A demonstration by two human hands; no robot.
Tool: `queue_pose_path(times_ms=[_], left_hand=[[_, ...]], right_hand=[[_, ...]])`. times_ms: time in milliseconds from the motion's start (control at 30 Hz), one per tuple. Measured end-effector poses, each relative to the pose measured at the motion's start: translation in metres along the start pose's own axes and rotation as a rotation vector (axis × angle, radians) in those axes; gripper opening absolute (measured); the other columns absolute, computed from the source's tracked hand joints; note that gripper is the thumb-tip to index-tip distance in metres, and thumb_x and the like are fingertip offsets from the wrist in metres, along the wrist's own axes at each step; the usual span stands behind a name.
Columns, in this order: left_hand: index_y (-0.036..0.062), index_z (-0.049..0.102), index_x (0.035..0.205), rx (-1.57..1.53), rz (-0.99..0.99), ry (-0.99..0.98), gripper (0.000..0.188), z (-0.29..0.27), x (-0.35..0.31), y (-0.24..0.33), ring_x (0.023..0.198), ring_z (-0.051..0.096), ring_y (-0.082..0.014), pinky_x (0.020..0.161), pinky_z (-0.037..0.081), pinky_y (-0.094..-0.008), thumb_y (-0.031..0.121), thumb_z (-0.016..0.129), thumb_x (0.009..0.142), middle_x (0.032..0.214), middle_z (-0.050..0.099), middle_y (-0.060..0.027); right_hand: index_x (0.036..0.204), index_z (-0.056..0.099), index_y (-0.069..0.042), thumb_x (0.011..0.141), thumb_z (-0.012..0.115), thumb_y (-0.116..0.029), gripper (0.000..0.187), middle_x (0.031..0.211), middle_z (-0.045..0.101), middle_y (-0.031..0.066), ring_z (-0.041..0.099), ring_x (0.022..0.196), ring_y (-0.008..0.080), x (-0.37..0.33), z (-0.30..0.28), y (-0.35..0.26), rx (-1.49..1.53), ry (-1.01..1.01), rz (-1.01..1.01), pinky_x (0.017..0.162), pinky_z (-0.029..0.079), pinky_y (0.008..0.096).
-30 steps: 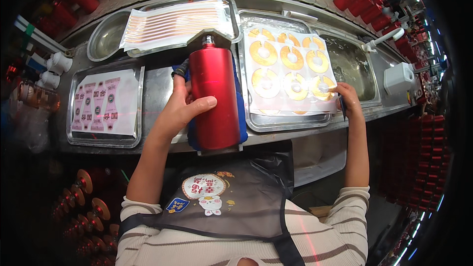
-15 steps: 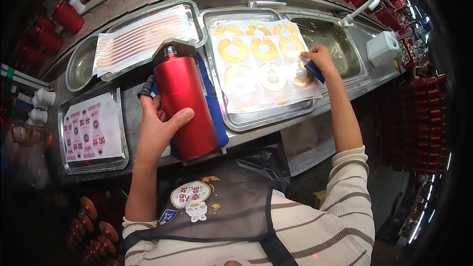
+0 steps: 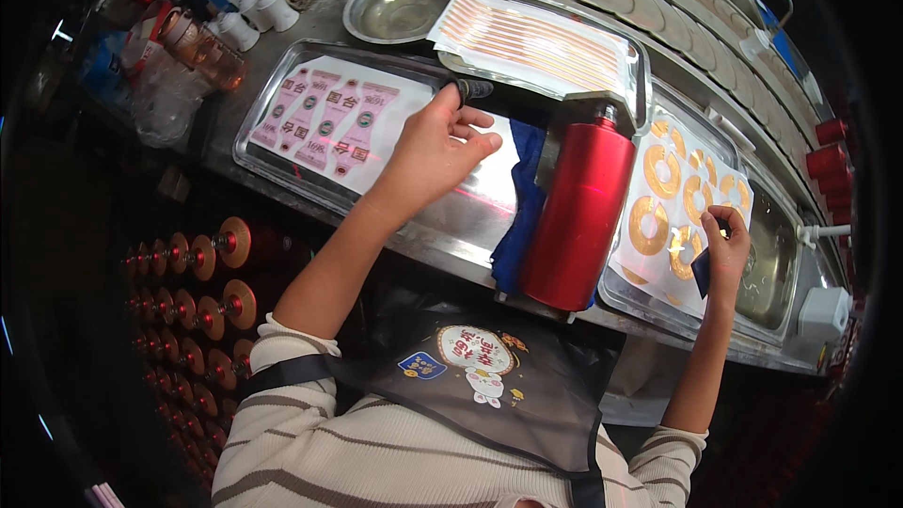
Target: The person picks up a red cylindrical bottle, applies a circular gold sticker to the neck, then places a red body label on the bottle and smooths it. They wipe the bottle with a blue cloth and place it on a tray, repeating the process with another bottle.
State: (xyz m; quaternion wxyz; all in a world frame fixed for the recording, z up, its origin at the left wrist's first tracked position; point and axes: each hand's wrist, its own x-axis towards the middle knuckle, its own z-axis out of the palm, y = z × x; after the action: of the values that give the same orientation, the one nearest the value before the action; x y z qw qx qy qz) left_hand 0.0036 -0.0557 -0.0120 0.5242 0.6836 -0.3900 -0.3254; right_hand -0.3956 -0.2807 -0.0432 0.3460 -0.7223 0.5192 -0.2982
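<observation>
A glossy red bottle (image 3: 578, 216) lies with its neck pointing away from me on a stand draped with blue cloth (image 3: 520, 202). My left hand (image 3: 433, 150) is off the bottle, open, fingers loosely spread above the right end of a sheet of pink printed decals (image 3: 324, 122). A dark band wraps one of its fingertips. My right hand (image 3: 726, 249) is closed over the near right side of a sheet of gold ring-shaped decals (image 3: 649, 226). It holds a dark blue flat scraper (image 3: 701, 273), partly hidden by the palm.
A metal tray (image 3: 249, 146) carries the pink sheet. Behind stand a round steel bowl (image 3: 400, 5) and a sheet of gold strips (image 3: 536, 38). A water-filled sink (image 3: 767, 273) and white container (image 3: 826, 313) are at right. Red bottle-shaped pieces with gold discs (image 3: 235, 243) stand lower left.
My view has swung to the left. My left hand has let go of the red bottle and moved left to the pink decals. My right hand stays by the gold rings with the scraper.
</observation>
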Motion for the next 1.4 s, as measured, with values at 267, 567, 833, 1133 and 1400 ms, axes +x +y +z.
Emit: queue_pose_path(times_ms=[267, 567, 833, 1133, 1400], left_hand=[[0.0036, 0.053, 0.12, 0.882, 0.167, -0.031, 0.047, -0.123, 0.05, -0.05, 0.12, 0.057, -0.04, 0.1, 0.045, -0.0462, -0.006, 0.058, 0.074, 0.125, 0.062, -0.0222], [0.0071, 0.035, 0.148, 1.23, -0.135, -0.286, 0.113, -0.13, 0.032, -0.051, 0.149, 0.025, -0.0375, 0.12, 0.026, -0.0473, 0.019, 0.091, 0.05, 0.159, 0.03, -0.0166], [0.0044, 0.049, 0.126, 0.95, 0.124, -0.117, 0.069, -0.118, 0.071, -0.081, 0.134, 0.043, -0.0354, 0.11, 0.031, -0.0449, 0.037, 0.076, 0.072, 0.132, 0.054, -0.0192], [-0.0018, 0.029, 0.153, 1.241, -0.096, -0.498, 0.13, -0.119, 0.077, -0.052, 0.149, 0.027, -0.0403, 0.122, 0.024, -0.0414, 0.031, 0.093, 0.045, 0.158, 0.033, -0.0275], [-0.002, 0.051, 0.142, 0.967, 0.118, -0.232, 0.086, -0.109, 0.098, -0.075, 0.142, 0.043, -0.0342, 0.115, 0.037, -0.0388, 0.017, 0.086, 0.065, 0.153, 0.043, -0.0237]], right_hand=[[0.103, 0.069, -0.002, 0.092, 0.072, -0.012, 0.015, 0.09, 0.065, -0.0002, 0.057, 0.082, 0.0071, -0.023, 0.063, -0.059, 0.113, -0.159, -0.076, 0.073, 0.044, 0.0227], [0.102, 0.068, 0.002, 0.09, 0.07, -0.008, 0.015, 0.09, 0.065, 0.0032, 0.057, 0.085, 0.0095, -0.052, 0.051, -0.052, 0.212, -0.151, 0.046, 0.078, 0.045, 0.0241], [0.102, 0.069, 0.002, 0.09, 0.07, -0.006, 0.014, 0.09, 0.064, 0.0025, 0.057, 0.084, 0.0093, -0.059, 0.054, -0.054, 0.202, -0.172, 0.064, 0.077, 0.046, 0.024], [0.099, 0.069, 0.001, 0.089, 0.071, -0.008, 0.014, 0.088, 0.068, 0.004, 0.058, 0.075, 0.0078, -0.075, 0.051, -0.064, 0.157, -0.192, 0.038, 0.067, 0.046, 0.0235], [0.101, 0.07, 0.001, 0.089, 0.071, -0.012, 0.018, 0.088, 0.068, 0.004, 0.051, 0.062, 0.0046, -0.087, 0.057, -0.063, 0.249, -0.202, 0.148, 0.06, 0.044, 0.0218]])
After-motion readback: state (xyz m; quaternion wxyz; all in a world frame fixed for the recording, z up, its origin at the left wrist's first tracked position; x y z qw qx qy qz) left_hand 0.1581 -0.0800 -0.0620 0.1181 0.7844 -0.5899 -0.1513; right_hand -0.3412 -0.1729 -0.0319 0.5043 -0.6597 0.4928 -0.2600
